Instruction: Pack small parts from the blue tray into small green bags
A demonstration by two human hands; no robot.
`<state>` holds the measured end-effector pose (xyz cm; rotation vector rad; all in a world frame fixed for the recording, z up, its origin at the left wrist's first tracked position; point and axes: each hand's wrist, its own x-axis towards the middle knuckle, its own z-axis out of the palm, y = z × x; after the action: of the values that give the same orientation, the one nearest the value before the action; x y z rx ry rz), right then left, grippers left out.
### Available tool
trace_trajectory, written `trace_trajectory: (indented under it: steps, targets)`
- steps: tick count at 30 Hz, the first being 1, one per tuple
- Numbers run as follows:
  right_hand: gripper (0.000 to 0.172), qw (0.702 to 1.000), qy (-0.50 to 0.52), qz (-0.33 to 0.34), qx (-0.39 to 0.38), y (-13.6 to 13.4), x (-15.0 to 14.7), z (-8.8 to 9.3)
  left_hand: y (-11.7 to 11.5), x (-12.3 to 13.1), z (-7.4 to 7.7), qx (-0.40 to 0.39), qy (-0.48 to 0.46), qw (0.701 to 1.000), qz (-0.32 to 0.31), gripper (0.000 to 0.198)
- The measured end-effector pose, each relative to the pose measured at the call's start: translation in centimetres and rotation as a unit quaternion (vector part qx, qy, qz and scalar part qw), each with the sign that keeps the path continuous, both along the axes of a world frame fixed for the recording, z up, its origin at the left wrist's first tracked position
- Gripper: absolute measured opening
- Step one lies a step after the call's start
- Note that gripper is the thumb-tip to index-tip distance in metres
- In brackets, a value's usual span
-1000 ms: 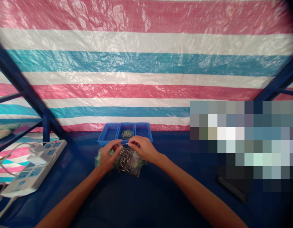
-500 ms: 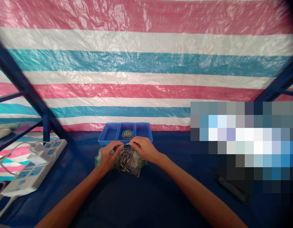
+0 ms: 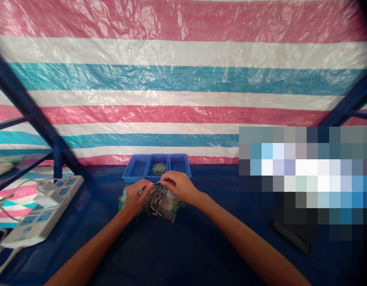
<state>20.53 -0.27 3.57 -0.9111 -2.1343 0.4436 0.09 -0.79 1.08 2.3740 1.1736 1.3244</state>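
My left hand (image 3: 136, 197) and my right hand (image 3: 181, 186) face each other just in front of the blue trays. Thumb and fingers of both are closed in a pinch on the two ends of a small thin shiny pin (image 3: 157, 182), held level between them; its exact kind is too small to make out. Under my hands lies a pile of short metal pins (image 3: 156, 201) on crumpled clear and greenish plastic bags (image 3: 172, 209). My left wrist hides part of the bags.
Three blue plastic trays (image 3: 124, 177) stand side by side at the table's back; the middle one holds small pieces in plastic (image 3: 159, 168). A power strip (image 3: 49, 216) with cables lies left, a dark flat object (image 3: 290, 237) right. Striped sheeting (image 3: 183, 79) hangs behind. Pixelation covers the right side.
The pin and my fingertips have shifted very slightly, with the pin a little lower at its left end. Otherwise both hands hold the same place.
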Motion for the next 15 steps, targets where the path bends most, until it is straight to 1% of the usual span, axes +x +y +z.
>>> trace_trajectory:
  steps: [4,8,12,15]
  targets:
    - [0.017,1.0,-0.001,-0.018,0.012,0.07,-0.1,-0.04,0.03,0.01,-0.05,0.012,-0.011,1.0,-0.003,0.016]
    - [0.019,1.0,-0.017,-0.021,0.011,0.16,-0.37,-0.57,0.0,0.16,-0.05,0.04,-0.024,0.999,-0.001,0.015]
    - [0.022,0.999,-0.04,-0.024,0.009,0.06,-0.66,-0.93,-0.24,0.16,-0.04,0.061,-0.042,0.997,0.02,0.015]
    - [0.025,0.998,-0.04,-0.047,0.011,-0.05,-0.6,-0.71,-0.55,0.05,0.13,0.04,-0.038,0.997,0.048,0.017]
